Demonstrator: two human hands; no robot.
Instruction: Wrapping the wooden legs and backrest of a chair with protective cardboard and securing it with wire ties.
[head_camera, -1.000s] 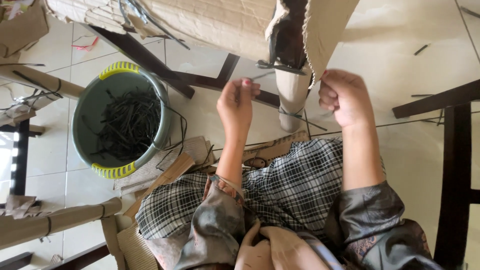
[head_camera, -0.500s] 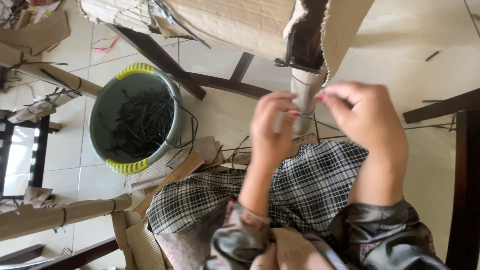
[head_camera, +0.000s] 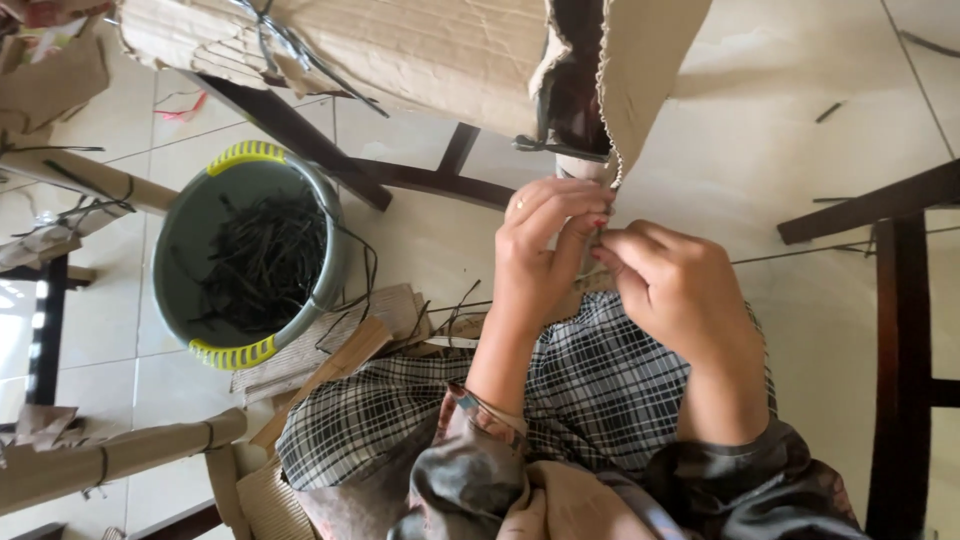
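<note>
My left hand (head_camera: 545, 250) and my right hand (head_camera: 670, 290) meet fingertip to fingertip at a cardboard-wrapped furniture leg (head_camera: 598, 172). Both pinch a thin dark strap (head_camera: 597, 238) that runs around that leg; the leg's lower part is hidden behind my hands. Above them hangs a large sheet of corrugated cardboard (head_camera: 420, 45) with a torn flap. My lap, in checked cloth (head_camera: 590, 390), lies just below the hands.
A grey bucket with yellow handles (head_camera: 322, 270) holds several dark straps at the left. Dark wooden frame rails (head_camera: 900, 360) stand at the right and cross under the cardboard. Cardboard-wrapped poles (head_camera: 110, 455) and cardboard scraps (head_camera: 330, 340) lie on the tiled floor at the left.
Both hands have come down and together; a second ago they were apart and higher at the cardboard's edge, and now their fingertips touch at the wrapped leg.
</note>
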